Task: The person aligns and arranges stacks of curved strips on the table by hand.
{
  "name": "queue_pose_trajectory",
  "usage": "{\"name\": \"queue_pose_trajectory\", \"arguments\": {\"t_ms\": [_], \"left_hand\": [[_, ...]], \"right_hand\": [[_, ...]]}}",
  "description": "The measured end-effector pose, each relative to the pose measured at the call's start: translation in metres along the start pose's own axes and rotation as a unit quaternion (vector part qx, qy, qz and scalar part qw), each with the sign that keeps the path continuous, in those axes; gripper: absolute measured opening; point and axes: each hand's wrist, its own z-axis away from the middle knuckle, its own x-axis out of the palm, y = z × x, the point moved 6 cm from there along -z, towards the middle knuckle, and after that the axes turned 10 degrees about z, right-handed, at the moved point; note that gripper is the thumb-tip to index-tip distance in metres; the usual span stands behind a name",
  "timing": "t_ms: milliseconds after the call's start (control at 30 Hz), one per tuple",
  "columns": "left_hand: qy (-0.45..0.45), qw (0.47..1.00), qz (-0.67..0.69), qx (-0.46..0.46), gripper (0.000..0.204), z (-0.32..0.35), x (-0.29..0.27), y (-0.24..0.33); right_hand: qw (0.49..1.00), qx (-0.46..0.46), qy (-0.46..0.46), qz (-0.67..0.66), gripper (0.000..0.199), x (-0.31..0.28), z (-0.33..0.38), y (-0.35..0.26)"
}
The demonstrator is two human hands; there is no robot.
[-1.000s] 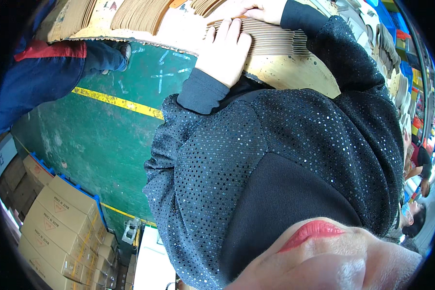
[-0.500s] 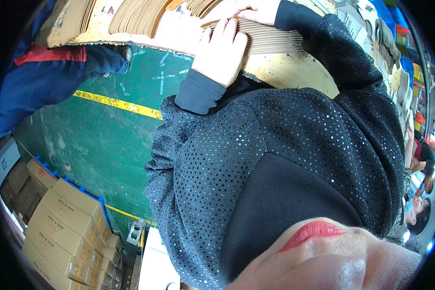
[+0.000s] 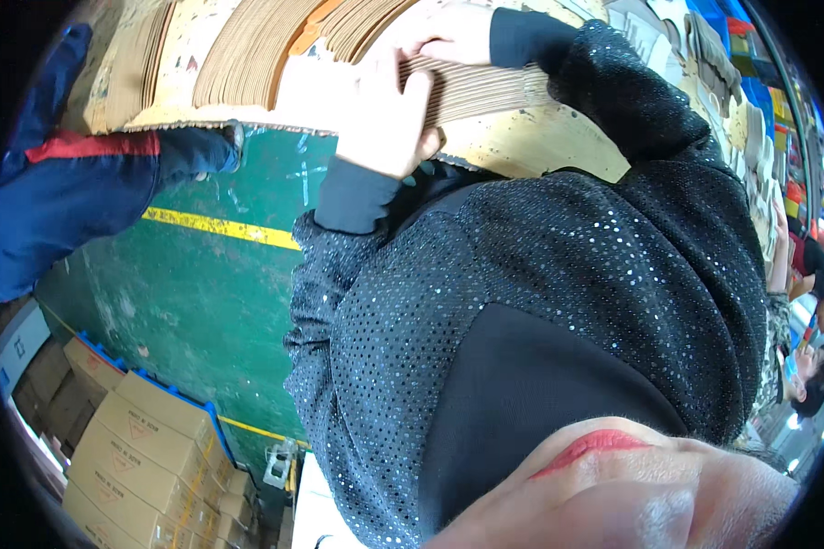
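Observation:
A bundle of flat brown cardboard sheets (image 3: 494, 91) lies on edge at the near rim of a pale wooden worktable (image 3: 531, 156). My left hand (image 3: 389, 119), in a dark sleeve, clamps the bundle's left end with the fingers curled over the sheets. My right hand (image 3: 449, 32) rests on top of the same bundle from the far side, fingers closed on it. My dark spangled top fills the middle of the view and hides the table's front.
More fanned cardboard stacks (image 3: 247, 46) cover the table to the left. Another person in blue and red clothing (image 3: 64, 192) stands at the left. Below lies a green floor with a yellow line (image 3: 220, 229). Brown cartons on a blue pallet (image 3: 137, 439) are at the lower left.
My left hand has slid a little left and toward me along the bundle's end. My right hand has stayed on top of the sheets.

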Motion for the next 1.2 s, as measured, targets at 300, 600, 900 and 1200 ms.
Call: {"name": "queue_pose_trajectory", "arguments": {"t_ms": [300, 600, 900, 1200], "left_hand": [[-0.047, 0.997, -0.063, 0.005, 0.085, -0.011, 0.0, 0.006], [-0.063, 0.996, -0.068, -0.014, 0.082, -0.007, 0.003, 0.003], [-0.063, 0.995, -0.069, -0.016, 0.08, -0.006, 0.004, -0.001], [-0.027, 0.995, -0.091, 0.004, 0.077, -0.004, 0.008, 0.007]], "right_hand": [[0.962, 0.202, 0.117, 0.145, 0.02, 0.012, 0.039, 0.129], [0.839, 0.42, -0.016, 0.347, 0.023, -0.055, 0.091, 0.127], [0.821, 0.408, -0.102, 0.386, 0.021, -0.06, 0.072, 0.13], [0.962, 0.088, 0.088, 0.245, 0.024, -0.079, 0.069, 0.043]]}}
